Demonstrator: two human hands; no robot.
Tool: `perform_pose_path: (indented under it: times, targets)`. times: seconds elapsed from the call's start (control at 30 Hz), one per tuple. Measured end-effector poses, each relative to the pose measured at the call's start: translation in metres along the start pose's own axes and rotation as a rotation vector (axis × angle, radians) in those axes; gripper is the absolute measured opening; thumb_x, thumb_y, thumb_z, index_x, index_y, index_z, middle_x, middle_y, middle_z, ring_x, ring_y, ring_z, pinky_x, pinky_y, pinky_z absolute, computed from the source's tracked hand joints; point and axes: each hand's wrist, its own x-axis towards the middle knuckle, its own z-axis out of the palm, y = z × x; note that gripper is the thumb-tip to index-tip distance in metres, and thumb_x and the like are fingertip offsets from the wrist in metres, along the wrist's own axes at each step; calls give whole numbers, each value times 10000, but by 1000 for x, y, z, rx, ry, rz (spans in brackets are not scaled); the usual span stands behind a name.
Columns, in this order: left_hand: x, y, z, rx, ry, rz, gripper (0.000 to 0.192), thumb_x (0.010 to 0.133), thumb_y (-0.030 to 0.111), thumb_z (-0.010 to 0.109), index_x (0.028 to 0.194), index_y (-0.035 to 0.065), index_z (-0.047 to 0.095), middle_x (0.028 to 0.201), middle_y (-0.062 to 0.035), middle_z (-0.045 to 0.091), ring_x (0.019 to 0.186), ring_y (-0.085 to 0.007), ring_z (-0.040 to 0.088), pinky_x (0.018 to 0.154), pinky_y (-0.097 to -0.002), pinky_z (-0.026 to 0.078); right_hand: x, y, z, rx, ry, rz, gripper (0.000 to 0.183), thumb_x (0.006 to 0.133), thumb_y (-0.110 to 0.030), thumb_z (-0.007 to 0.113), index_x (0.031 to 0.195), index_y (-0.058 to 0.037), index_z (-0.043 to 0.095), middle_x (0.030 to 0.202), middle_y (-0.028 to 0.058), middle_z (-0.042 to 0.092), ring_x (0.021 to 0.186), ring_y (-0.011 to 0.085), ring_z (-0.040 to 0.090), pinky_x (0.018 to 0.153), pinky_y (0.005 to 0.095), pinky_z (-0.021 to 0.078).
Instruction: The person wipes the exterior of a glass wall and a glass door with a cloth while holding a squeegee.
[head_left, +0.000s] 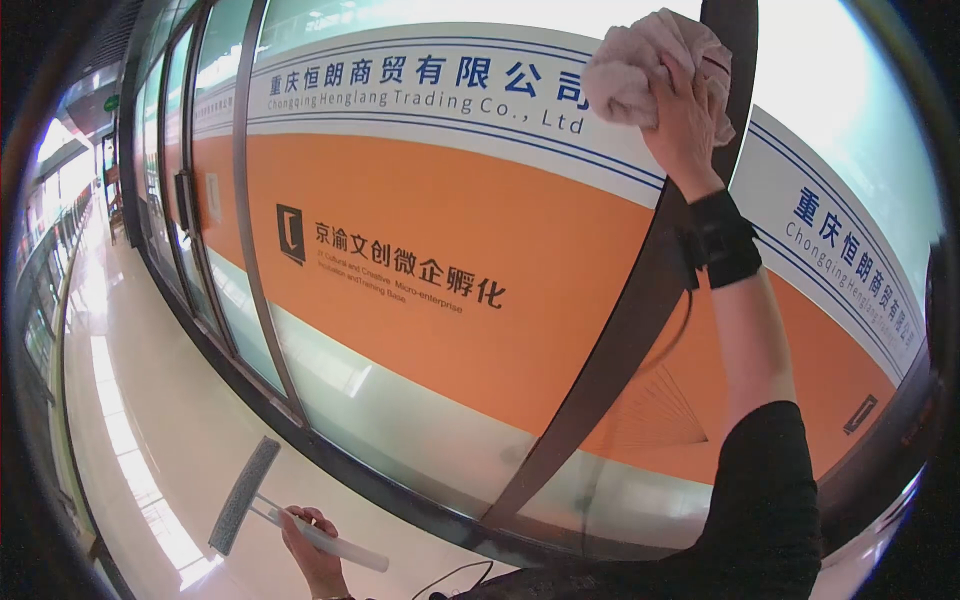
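My right hand (686, 124) is raised high, its fingers pressing a bunched, pale pinkish cloth (626, 71) against the upper part of the glass partition beside a dark upright frame post (622, 322). A black band with a cable is round that wrist. Low down at the left, my left hand (315, 551) grips the white handle of a window-washing tool (245, 495) with a long grey fabric head. That head is held out over the floor, apart from the glass.
Glass panels with an orange and white printed film (450, 202) bearing writing stand before me. A dark bottom rail (352, 465) edges them. At the left are a door handle (182, 201), a glossy corridor floor (142, 390) and a railing (56, 360).
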Motion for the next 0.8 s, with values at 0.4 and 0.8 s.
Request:
perform_pose_path:
  times: [0.4,0.8]
  targets:
    - [24,-1,-32,11,56,-7,281,896,385,419,849,111,461,682,-30,471,486,-109,445,440,-191,378,-314,-173,-27,770,-869,-869,419,774,-203,485,1175,-81,464,1206,74,449,1190,272,340,1028,477,205]
    - [20,-12,-64,-19,216,-69,278,875,376,478,831,102,483,701,-48,484,518,-130,475,451,-207,420,-176,-266,36,488,-395,-352,503,662,-112,615,1143,-201,496,1245,64,413,1185,317,335,976,440,276]
